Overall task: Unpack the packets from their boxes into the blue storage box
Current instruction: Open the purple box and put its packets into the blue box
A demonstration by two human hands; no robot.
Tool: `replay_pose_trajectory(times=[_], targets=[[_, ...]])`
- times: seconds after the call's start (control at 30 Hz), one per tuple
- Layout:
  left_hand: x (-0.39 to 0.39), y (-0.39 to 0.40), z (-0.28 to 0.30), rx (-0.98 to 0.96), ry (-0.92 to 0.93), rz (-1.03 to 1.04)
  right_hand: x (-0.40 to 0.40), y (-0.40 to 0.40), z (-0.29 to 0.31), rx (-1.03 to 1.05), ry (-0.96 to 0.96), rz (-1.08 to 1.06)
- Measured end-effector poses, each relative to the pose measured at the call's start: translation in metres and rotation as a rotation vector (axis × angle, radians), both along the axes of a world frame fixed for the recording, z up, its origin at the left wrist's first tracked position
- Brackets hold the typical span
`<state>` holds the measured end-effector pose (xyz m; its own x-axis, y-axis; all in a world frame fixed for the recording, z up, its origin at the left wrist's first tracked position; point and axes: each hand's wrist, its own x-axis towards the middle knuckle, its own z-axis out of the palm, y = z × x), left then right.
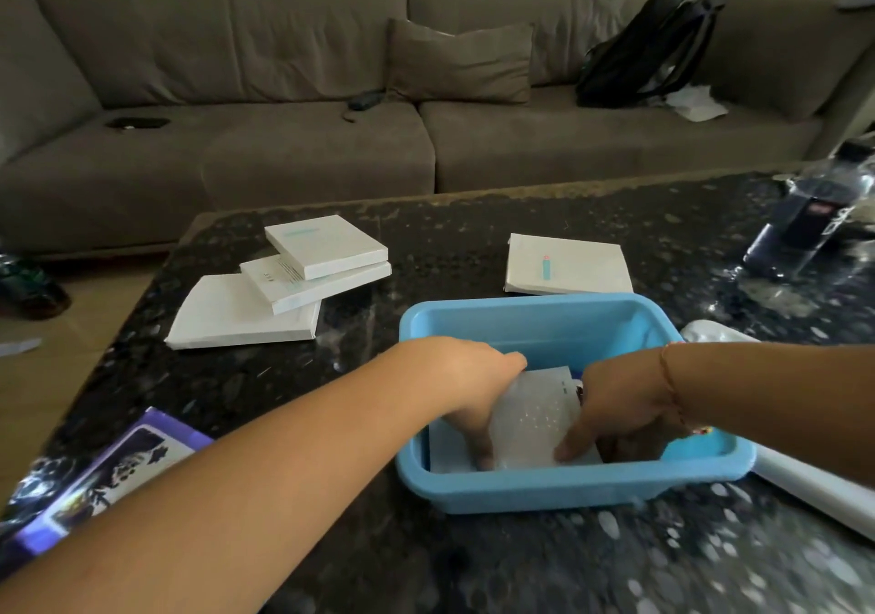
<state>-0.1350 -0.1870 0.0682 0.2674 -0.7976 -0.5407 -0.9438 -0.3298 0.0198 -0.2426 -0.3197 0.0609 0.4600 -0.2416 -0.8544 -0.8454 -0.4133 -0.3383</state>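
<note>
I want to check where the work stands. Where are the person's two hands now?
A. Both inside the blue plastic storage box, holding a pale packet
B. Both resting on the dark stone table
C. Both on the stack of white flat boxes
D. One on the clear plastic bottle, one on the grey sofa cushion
A: the left hand and right hand reach into the blue plastic storage box and hold a pale packet between them.

I am in a home living room; a long grey-brown sofa (pixel 426 107) runs along the far wall, with a loose cushion (pixel 459 62) on it and a black backpack (pixel 648 45) slumped at its right end; I work at a dark speckled stone coffee table (pixel 473 244) just before it.
</note>
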Motion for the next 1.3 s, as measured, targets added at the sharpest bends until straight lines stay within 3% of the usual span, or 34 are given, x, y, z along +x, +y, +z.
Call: replay_pose_trajectory(times=[0.13,0.27,0.33,0.83,0.93,1.0,1.1,1.17,1.23,1.3], targets=[[0.004,-0.005,-0.003,0.047,0.020,0.006,-0.001,0.004,0.006,-0.186,0.006,0.186],[0.007,-0.010,-0.008,0.019,0.000,0.013,-0.010,0.010,0.011,-0.500,0.001,0.677],[0.008,-0.010,-0.009,0.017,-0.002,0.020,-0.012,0.011,0.009,-0.547,-0.012,0.801],[0.008,-0.008,-0.011,-0.027,0.030,0.024,-0.013,0.008,0.003,-0.551,-0.003,0.844],[0.005,0.000,-0.006,-0.129,-0.012,-0.026,-0.010,0.011,0.010,-0.502,0.043,0.897],[0.007,0.014,0.005,-0.308,-0.028,-0.095,-0.008,0.015,0.025,-0.556,0.033,0.920],[0.018,0.060,0.033,-0.664,0.156,-0.024,-0.008,0.023,0.052,-0.810,-0.250,0.804],[0.029,0.100,0.040,-0.880,0.177,0.046,-0.020,0.039,0.065,-0.853,-0.668,0.611],[0.040,0.151,0.033,-0.952,0.106,0.156,-0.039,0.074,0.073,-0.765,-1.170,0.450],[0.041,0.201,0.018,-0.839,0.067,0.303,-0.059,0.120,0.071,-0.494,-1.421,0.383]])
